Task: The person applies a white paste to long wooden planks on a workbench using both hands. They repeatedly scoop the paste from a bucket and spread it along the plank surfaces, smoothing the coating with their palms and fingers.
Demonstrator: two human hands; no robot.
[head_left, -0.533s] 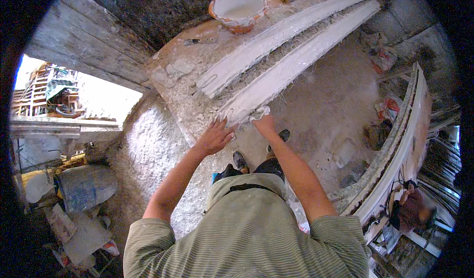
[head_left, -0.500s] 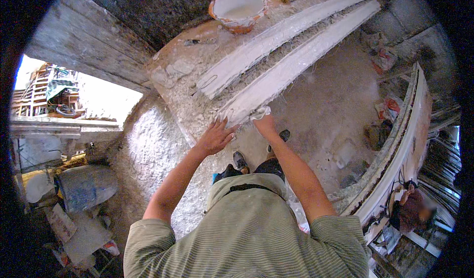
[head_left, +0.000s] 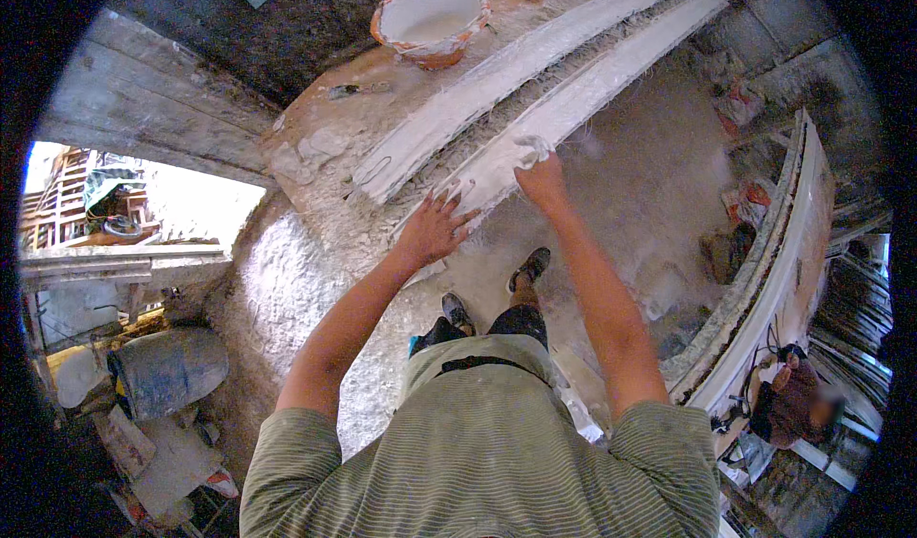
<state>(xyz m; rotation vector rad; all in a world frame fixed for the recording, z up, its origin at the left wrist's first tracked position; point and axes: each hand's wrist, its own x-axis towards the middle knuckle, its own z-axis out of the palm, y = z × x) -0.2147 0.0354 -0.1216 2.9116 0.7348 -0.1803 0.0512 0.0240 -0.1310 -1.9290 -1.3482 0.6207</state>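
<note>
White plaster-coated long moulding strip (head_left: 564, 118) at the bench's near edge lies under the flat, spread left hand (head_left: 432, 229), while the right hand (head_left: 541, 180) clutches a white rag (head_left: 531, 146).

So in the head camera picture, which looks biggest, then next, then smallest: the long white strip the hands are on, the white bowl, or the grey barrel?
1. Long white plaster strip, under the left hand and right hand.
2 and 3. White bowl and grey barrel look about alike; the fisheye bends the edges, so I won't rank them.
</note>
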